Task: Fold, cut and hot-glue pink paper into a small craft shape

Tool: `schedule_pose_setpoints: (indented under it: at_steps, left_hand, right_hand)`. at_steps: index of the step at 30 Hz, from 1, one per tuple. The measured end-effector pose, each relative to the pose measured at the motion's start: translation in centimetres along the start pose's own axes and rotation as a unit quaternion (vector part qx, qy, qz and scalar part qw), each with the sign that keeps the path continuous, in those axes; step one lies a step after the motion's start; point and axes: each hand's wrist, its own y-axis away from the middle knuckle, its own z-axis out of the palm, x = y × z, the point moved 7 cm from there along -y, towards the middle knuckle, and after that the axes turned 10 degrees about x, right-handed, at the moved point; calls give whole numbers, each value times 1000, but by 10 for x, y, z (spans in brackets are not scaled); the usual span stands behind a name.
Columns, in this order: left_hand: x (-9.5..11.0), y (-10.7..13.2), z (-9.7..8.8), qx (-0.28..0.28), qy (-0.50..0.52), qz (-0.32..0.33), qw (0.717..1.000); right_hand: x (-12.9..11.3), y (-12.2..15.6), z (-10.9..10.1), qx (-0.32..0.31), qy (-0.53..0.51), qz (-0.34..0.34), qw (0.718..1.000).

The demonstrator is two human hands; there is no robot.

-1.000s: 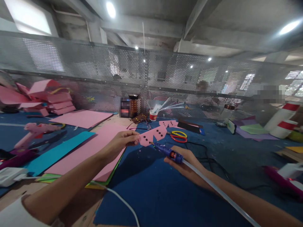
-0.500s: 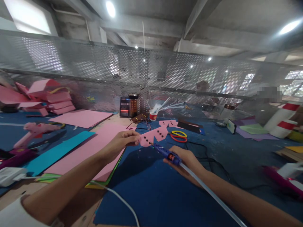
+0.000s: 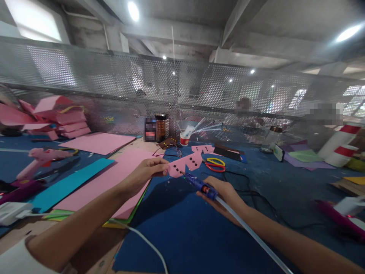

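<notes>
My left hand (image 3: 148,170) pinches one end of a pink paper cut-out (image 3: 186,163) with small black squares on it, holding it above the blue table cover. My right hand (image 3: 224,194) grips a blue glue gun (image 3: 201,185) with a clear glue stick (image 3: 251,234) trailing back over my forearm. The gun's nozzle touches the lower edge of the cut-out near my left fingers. A second pink piece with black squares (image 3: 203,149) lies on the table beyond.
Pink sheets (image 3: 98,142), a cyan strip (image 3: 67,184) and a pink glue gun (image 3: 42,156) lie at left. Yellow-and-red scissors (image 3: 214,164), a red cup (image 3: 184,139) and dark jars stand behind. A perforated metal screen (image 3: 182,95) closes the back. Black cable (image 3: 256,198) runs right; purple tool (image 3: 339,219) at far right.
The glue gun's nozzle has shifted slightly left along the cut-out's lower edge, and my right hand has dropped a little. My left hand has stayed still.
</notes>
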Motion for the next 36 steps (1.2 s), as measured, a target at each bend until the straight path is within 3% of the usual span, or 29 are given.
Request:
schedule_pose_setpoints:
  at_steps: [36]
  left_hand:
    - [-2, -1, -2, -9, 18, -10, 1000]
  right_hand:
    - [3, 4, 7, 32, 3, -21, 999]
